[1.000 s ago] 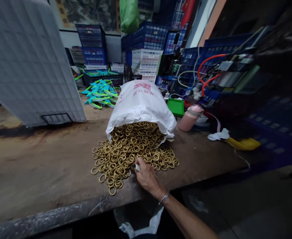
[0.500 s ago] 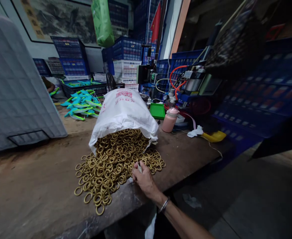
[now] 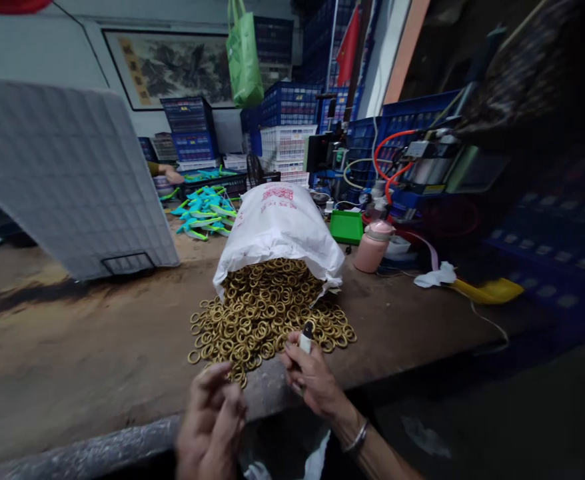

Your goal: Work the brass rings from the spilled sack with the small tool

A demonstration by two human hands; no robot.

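Observation:
My right hand (image 3: 312, 377) is closed round a small white piece with a black tip (image 3: 306, 338); its exact kind is unclear. It is at the near right of a pile of brass-coloured rings (image 3: 267, 323), fingertips close to the rings. Those rings spill from the mouth of a white woven sack (image 3: 282, 227) with red print, which lies on its side. Low in front, my left hand (image 3: 212, 420) is blurred, its fingers bent and apart, with nothing visible in them. It is just on the near side of the pile, by the table's front edge.
A grey-white padded panel (image 3: 72, 173) stands at left on the brown table (image 3: 97, 373). Behind are turquoise-and-green pieces (image 3: 205, 212) and another person's hand (image 3: 172, 175). To the right are a green tray (image 3: 346, 227), a pink bottle (image 3: 373, 247) and a yellow scoop-like piece (image 3: 490, 291).
My left hand has come into view at the bottom. My right hand has drawn back slightly from the rings, still holding the white piece. The view has turned left, shifting the scene rightward.

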